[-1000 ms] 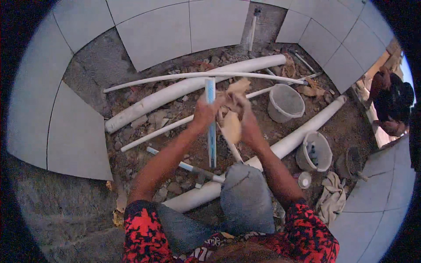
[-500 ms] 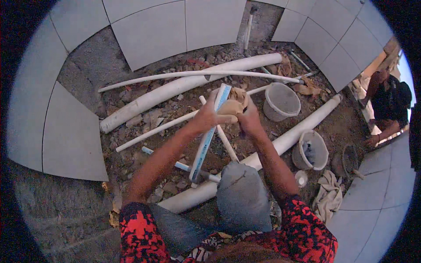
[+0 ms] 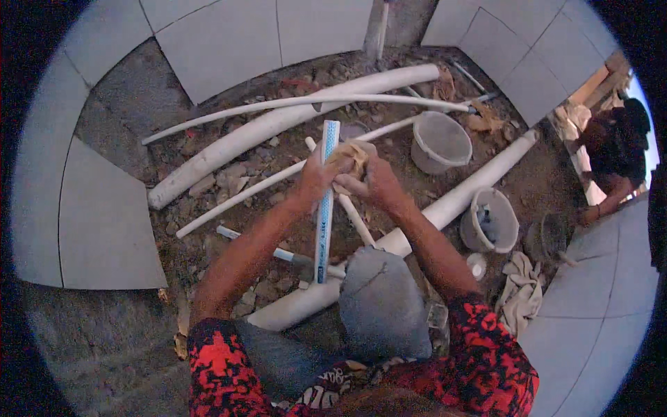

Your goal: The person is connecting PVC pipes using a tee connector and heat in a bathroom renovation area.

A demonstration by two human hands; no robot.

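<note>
My left hand (image 3: 315, 178) is closed around a white plastic pipe (image 3: 324, 229) with blue markings, held nearly upright in the picture. A crumpled tan sheet (image 3: 353, 156), paper or cloth, lies against the pipe between both hands. My right hand (image 3: 379, 179) is closed on that sheet, its fingers partly hidden behind it. Below the held pipe, a shorter pipe piece (image 3: 283, 255) with a grey fitting lies on the ground, near my knee (image 3: 384, 295).
Thick white pipes (image 3: 236, 151) and thinner ones lie across rubble. To the right stand an upper bucket (image 3: 442, 142) and a lower bucket (image 3: 488, 221) holding grey pieces. A rag (image 3: 521, 292) lies beside light tiles (image 3: 577, 285). Another person (image 3: 615, 146) crouches at far right.
The held pipe has swung from a slant to nearly upright. The tan sheet has been bunched up between my hands, and my right hand has shifted slightly left. The view has tilted a little.
</note>
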